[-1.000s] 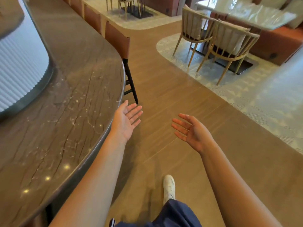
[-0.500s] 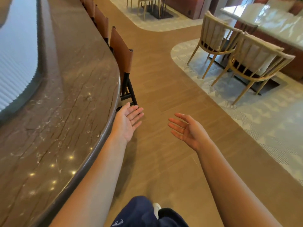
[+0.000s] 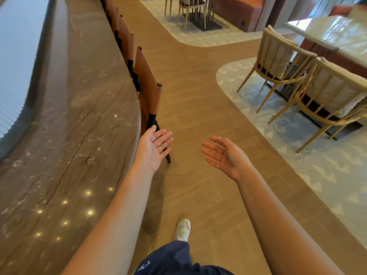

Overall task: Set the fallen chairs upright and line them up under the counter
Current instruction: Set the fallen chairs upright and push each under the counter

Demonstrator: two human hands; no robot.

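Hovering out ahead of the person, both hands are empty and spread. The left hand (image 3: 154,147) has its palm up and fingers straight, just beside the curved rim of the stone counter (image 3: 69,120) and in front of the black leg of the nearest bar chair (image 3: 148,80); whether it touches, I can't tell. The right hand (image 3: 224,153) has its palm turned inward and fingers loosely fanned over the bare wood floor (image 3: 198,96). To my eye that's a pair of hands readied to take a backrest, one to each side. And the chair itself? Upright, tan back hard against the counter's edge, seat tucked beneath, so this one looks done. Count along the counter: one near, then at least two more backs (image 3: 124,34) in file, too overlapped to tally surely. No fallen chair anywhere in view! Off to the right are two cane armchairs (image 3: 276,54) at a pale table (image 3: 341,32), with more further back. Two hands and one white shoe (image 3: 183,229).
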